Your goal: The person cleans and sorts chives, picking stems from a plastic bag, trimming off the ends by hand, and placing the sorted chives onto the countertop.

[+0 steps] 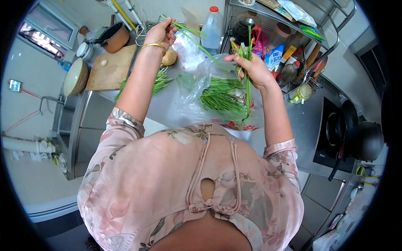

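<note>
L hand (160,35) – grip pinched on a few green stalks (188,29). R hand (253,71) – grip wrapped round a thicker bunch (243,52), over plastic bag (194,81) w/ more greens (222,94) on counter (161,106). 2nd pile (160,81) by L forearm (136,88).

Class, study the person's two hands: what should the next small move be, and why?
Perhaps the left hand should lower its few long green stalks onto the loose green pile beside the pale wooden board: similar stalks lie there, while the right hand grips the thicker green bunch.
</note>
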`<move>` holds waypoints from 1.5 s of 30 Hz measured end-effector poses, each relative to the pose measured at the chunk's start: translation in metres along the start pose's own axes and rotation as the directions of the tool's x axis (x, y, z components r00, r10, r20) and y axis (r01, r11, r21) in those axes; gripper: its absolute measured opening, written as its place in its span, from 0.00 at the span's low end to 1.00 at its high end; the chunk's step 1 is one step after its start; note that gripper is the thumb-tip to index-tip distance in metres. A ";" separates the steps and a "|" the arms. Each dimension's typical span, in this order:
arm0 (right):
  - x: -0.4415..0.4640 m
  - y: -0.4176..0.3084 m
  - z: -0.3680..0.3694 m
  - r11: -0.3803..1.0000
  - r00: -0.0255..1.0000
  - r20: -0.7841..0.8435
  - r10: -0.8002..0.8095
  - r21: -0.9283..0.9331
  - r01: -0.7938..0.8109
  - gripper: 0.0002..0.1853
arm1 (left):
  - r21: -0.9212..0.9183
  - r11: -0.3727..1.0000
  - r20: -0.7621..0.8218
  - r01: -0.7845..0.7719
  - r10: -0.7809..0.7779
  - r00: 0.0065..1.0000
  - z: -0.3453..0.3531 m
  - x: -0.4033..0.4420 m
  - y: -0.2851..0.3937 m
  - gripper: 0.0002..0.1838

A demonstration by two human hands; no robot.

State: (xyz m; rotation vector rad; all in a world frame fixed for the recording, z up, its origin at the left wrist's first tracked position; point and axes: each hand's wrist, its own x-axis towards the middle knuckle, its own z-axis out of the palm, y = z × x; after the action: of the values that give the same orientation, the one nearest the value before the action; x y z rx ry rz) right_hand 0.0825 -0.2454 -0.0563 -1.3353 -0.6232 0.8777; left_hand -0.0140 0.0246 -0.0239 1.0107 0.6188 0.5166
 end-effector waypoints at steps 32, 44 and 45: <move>-0.006 0.135 -0.037 0.614 0.974 -0.033 0.226 -0.771 -0.169 0.17 | 0.984 -0.014 0.142 -0.177 0.660 0.737 -0.194 0.047 -0.024 0.12; 0.040 0.179 -0.014 0.249 0.981 -0.147 0.123 -0.953 -0.174 0.17 | 0.947 -0.277 -0.063 0.166 0.347 0.936 -0.227 0.036 -0.086 0.13; 0.038 0.174 -0.014 0.239 0.987 -0.102 0.122 -0.962 -0.128 0.16 | 0.953 -0.255 -0.054 0.165 0.392 0.918 -0.225 0.034 -0.086 0.13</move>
State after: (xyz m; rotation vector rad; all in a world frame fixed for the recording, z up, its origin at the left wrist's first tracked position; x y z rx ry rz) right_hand 0.0826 -0.2207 -0.2332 -2.5832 -1.1784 0.5446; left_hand -0.1340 0.1473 -0.1962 2.7520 1.4046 0.2326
